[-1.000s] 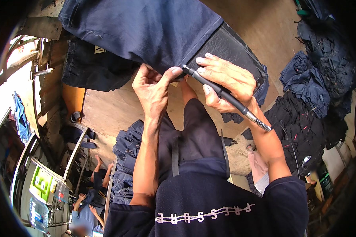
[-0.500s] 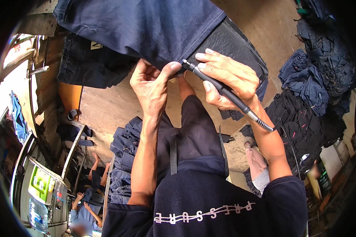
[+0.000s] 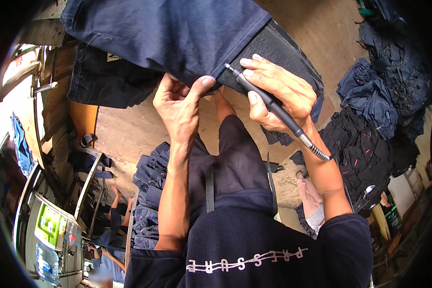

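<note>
Dark blue denim shorts [image 3: 168,33] are spread over a black, flat board [image 3: 269,57] that shows past the leg's edge. My left hand [image 3: 180,98] pinches the lower corner of that leg between thumb and fingers. In my right hand [image 3: 285,93] is a slim black rotary tool handpiece [image 3: 276,108], held like a pen, with a metal spring sleeve at its rear. Its thin metal tip lies beside the seam at the leg's edge; whether it touches the cloth I cannot tell. The other leg [image 3: 110,77] hangs at the left with a pale tag.
Heaps of dark blue [image 3: 369,96] and black clothes [image 3: 355,153] lie on the right. Folded denim [image 3: 151,187] is stacked left of my legs. Another person [image 3: 108,264] sits at the lower left, near a green tray [image 3: 50,225] and a large clear bottle [image 3: 47,261].
The handpiece tip has moved slightly up and right, away from the pinched corner. My left hand and the shorts have shifted a little to the left.
</note>
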`<action>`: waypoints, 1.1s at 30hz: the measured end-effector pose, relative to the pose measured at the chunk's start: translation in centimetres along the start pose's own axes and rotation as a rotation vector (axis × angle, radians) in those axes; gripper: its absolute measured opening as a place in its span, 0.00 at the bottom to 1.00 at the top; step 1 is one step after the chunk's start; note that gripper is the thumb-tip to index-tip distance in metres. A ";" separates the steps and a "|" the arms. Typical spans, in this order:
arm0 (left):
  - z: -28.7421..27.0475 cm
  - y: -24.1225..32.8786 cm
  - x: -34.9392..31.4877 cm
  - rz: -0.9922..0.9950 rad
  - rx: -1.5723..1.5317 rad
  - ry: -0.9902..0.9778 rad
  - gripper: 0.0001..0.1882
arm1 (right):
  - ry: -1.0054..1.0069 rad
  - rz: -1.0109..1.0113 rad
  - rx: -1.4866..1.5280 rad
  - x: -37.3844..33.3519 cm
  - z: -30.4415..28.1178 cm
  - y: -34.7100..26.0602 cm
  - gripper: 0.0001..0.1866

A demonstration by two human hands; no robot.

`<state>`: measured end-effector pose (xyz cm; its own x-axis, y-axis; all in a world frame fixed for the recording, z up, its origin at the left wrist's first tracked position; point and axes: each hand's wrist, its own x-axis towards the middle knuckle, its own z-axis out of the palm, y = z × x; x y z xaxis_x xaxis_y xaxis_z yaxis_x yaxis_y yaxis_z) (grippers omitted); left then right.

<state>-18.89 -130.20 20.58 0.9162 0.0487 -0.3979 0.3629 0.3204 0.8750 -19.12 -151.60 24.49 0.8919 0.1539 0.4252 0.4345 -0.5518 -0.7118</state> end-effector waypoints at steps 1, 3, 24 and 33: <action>0.0 0.1 0.0 -0.015 -0.015 0.002 0.18 | 0.006 0.005 -0.002 0.0 0.0 0.0 0.13; 0.1 0.2 -0.1 -0.038 -0.049 0.003 0.16 | 0.019 0.012 -0.008 0.0 0.0 0.1 0.13; -0.1 0.0 -0.1 0.001 -0.028 0.009 0.15 | -0.069 -0.050 0.090 0.2 0.2 0.0 0.13; -0.7 0.2 -0.2 -0.047 0.200 0.047 0.18 | -0.010 -0.013 0.052 -0.1 0.0 0.2 0.13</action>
<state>-19.10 -129.50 20.61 0.8900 0.0838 -0.4483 0.4363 0.1296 0.8904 -19.14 -151.71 24.24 0.8870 0.1690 0.4297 0.4521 -0.5065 -0.7342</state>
